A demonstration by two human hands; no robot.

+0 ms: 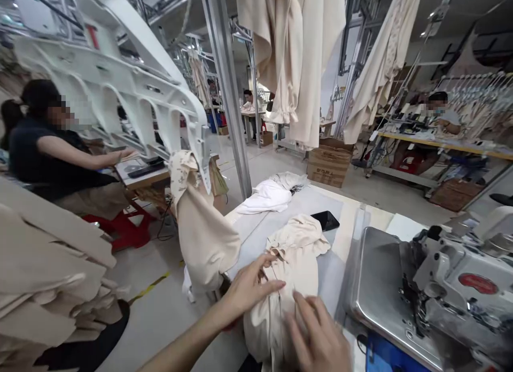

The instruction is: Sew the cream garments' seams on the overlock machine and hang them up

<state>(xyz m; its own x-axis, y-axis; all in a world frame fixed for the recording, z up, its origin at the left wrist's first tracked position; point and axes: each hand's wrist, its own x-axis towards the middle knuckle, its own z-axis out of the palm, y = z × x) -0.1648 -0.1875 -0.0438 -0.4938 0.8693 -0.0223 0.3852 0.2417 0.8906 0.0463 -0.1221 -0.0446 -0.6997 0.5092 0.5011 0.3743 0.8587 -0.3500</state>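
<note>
Right hand (320,334) nearest, blurred; fingers spread, released. Left hand (250,286): thumb and forefinger apart on fabric; grip, cannot tell. Both at one cream garment (298,270), partly on desk (345,234). Beyond: one phone (326,221), one white bundle (266,196). Rightward: one sewing machine (460,281).

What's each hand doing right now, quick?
Left hand: open, touching the beige garment.
Right hand: blurred, at the same garment; whether it grips cannot be told.

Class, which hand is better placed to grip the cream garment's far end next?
Likely the left hand: it touches the cream garment near that end; the right hand sits farther from it.
</note>
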